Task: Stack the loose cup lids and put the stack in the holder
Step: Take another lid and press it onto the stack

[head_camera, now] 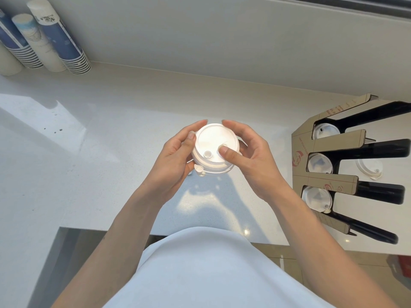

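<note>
A short stack of white plastic cup lids (212, 145) is held above the white counter (100, 152) between both hands. My left hand (175, 158) cups its left side, thumb on the rim. My right hand (251, 158) wraps the right side, with its thumb pressed on the top lid near a small spout. A lid's plug tab sticks out at the lower left of the stack. The cardboard-and-black lid holder (333, 143) stands at the right, with lids in three slots. One loose lid (369, 167) lies on the counter behind the holder.
Tall stacks of blue-and-white paper cups (60, 38) lean against the wall at the back left. The counter's front edge runs just before my body, with tiled floor below at the right.
</note>
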A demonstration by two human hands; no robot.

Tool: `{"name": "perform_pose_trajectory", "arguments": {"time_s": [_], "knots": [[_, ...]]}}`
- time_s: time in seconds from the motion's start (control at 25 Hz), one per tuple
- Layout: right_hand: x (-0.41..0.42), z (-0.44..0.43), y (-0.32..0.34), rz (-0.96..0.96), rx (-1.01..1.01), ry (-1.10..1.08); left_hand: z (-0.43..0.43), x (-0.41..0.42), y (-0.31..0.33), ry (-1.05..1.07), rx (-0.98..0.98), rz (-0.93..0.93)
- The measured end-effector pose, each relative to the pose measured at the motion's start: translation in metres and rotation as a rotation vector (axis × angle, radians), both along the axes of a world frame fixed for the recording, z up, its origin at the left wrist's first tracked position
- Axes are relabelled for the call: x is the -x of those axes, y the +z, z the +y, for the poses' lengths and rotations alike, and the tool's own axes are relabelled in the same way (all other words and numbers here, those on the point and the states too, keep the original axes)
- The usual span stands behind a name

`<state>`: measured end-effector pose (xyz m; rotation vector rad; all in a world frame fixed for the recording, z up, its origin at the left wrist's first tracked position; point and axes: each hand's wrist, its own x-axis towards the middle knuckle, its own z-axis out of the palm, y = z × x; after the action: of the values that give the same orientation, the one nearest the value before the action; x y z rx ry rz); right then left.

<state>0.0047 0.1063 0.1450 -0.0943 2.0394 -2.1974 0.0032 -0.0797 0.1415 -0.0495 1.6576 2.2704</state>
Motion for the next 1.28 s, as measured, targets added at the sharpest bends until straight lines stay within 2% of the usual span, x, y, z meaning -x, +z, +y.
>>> {"name": "perform_pose_trajectory", "arguments": {"time_s": [0.68,1.28], "knots": [[-0.005,-0.003,0.003,0.026,0.096,0.058,0.003,-0.004,0.009,-0.148,-0.092,0.031],[-0.007,-0.004,0.006,0.075,0.047,0.076,0.007,-0.006,0.010,-0.198,-0.062,0.060]]}}
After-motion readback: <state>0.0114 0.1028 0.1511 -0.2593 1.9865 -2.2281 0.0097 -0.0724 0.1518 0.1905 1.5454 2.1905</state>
